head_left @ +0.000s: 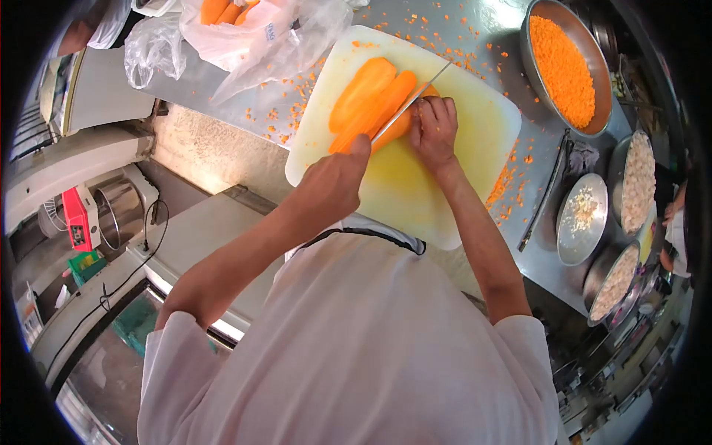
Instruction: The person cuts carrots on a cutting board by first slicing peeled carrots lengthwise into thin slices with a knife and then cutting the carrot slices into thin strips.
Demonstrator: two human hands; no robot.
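Observation:
A white cutting board [475, 111], stained yellow, lies at an angle on the metal table in front of me. My left hand [331, 182] is wrapped round the handle of a knife [412, 105], whose blade points away and to the right. Along the blade's right side is a carrot [399, 129], held down by the curled fingers of my right hand [434, 130]. Cut lengths of carrot [363, 96] lie together on the board, left of the blade. Part of the held carrot is hidden by the knife and my fingers.
A metal bowl of chopped carrot [561, 70] stands at the back right. Nearer are a bowl with pale bits [582, 215] and bowls of pale chopped food [639, 182]. A plastic bag [245, 33] with carrots sits back left. Carrot crumbs dot the metal table [475, 33].

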